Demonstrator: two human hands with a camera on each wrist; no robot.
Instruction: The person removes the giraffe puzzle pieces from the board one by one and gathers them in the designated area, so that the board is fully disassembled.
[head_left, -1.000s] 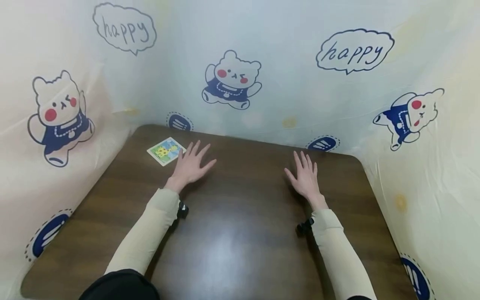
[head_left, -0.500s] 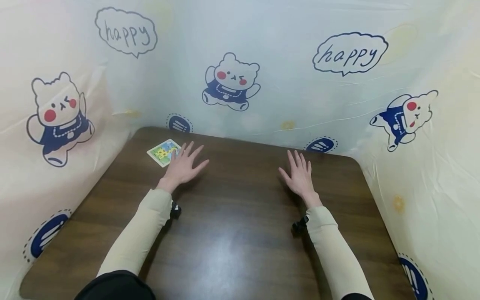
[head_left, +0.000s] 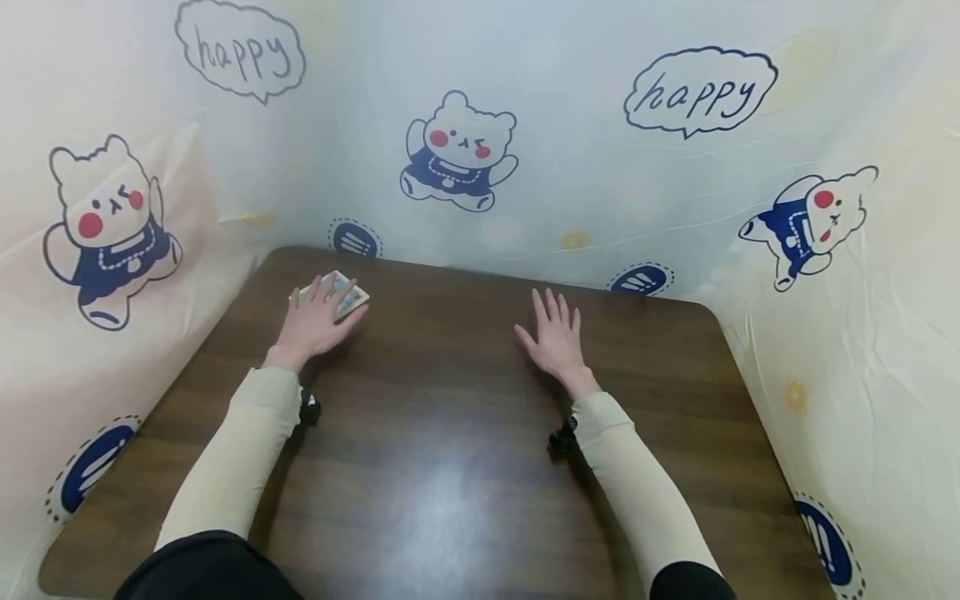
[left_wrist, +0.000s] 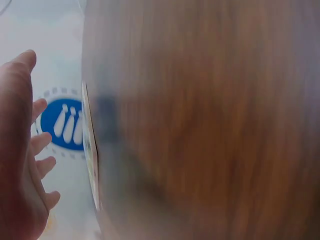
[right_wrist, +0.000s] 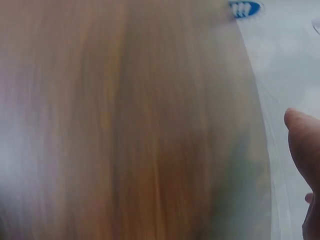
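A small flat picture card (head_left: 356, 298) with a pale border lies near the far left corner of the brown table. My left hand (head_left: 311, 323) is over it with fingers spread, hiding most of its picture. Seen edge-on in the left wrist view, the card (left_wrist: 91, 150) is a thin strip on the tabletop, with a gap between it and the fingers. Farther right, my right hand (head_left: 557, 340) hovers above bare wood, its fingers extended and nothing in them. Only the thumb (right_wrist: 302, 135) and a bit of another finger show in the right wrist view.
A dark wooden table (head_left: 442, 417) with rounded corners fills the lower view. Pale curtain sheeting (head_left: 570, 183) printed with cartoon bears and "happy" bubbles hangs around its back and sides. Dark wrist cameras (head_left: 562, 440) sit on both cuffs.
Both hands have moved left. My left hand has gone from the card's right side to over it, covering most of its picture. The card stays in place.
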